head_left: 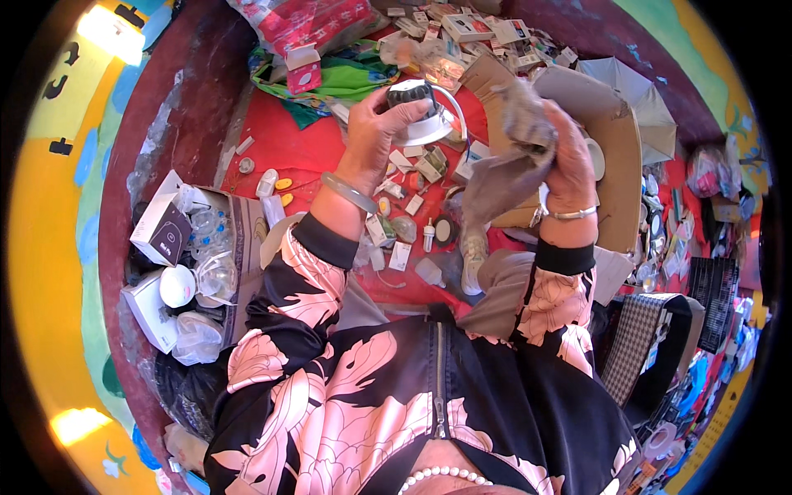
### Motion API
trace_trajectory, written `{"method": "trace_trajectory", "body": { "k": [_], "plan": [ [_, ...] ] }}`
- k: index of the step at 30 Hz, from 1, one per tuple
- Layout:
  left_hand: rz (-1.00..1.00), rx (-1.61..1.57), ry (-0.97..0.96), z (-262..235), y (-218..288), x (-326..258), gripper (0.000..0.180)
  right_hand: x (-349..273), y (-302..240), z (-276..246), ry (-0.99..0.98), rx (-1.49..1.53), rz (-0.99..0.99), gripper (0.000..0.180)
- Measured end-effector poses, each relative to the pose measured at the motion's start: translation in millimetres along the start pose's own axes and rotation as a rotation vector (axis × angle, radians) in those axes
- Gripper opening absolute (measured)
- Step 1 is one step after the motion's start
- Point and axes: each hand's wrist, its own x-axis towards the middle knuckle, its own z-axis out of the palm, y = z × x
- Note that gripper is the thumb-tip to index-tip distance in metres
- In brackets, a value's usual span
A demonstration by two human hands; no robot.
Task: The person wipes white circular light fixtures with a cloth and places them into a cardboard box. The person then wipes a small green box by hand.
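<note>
Held up in front of me is a recessed downlight (431, 130) with a black ribbed back and a white rim; a white cable curves off its right side. My left hand (370, 139) is closed around its left part, the thumb over the black back. A crumpled grey-brown cloth (502, 188) hangs from my right hand (571, 161), which grips it near its upper end. The cloth and the downlight are apart. Below them a white bulb (428, 238) and several small cartons lie on a red sheet (313, 165).
An open cardboard box (615, 107) stands just beyond my right hand. At left, another carton (246, 239) holds plastic-wrapped items and white boxes. Many small packages (507, 37) are heaped at the far side, beside a green patterned cloth (351, 74). A houndstooth box (635, 342) sits at right.
</note>
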Motion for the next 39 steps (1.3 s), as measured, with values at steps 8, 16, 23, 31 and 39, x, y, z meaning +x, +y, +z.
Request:
{"method": "trace_trajectory", "body": {
  "k": [8,16,23,31,39],
  "plan": [
    [0.079,0.015,0.147,-1,-5,4,0.03,-24,-6,15,-0.471,-0.116,0.023,0.023],
    [0.363,0.043,0.217,3,-11,6,0.041,-39,26,54,-0.34,-0.257,0.043,0.018],
    [0.428,0.175,0.21,6,-23,7,0.044,-32,57,68,-0.041,-1.163,-0.839,0.019],
    [0.437,0.14,0.225,6,-21,6,0.043,-39,55,70,-0.186,-1.43,-0.96,0.018],
    [0.39,0.16,0.244,6,-20,7,0.037,-33,56,67,-0.038,-1.047,-0.68,0.013]
  ]
}}
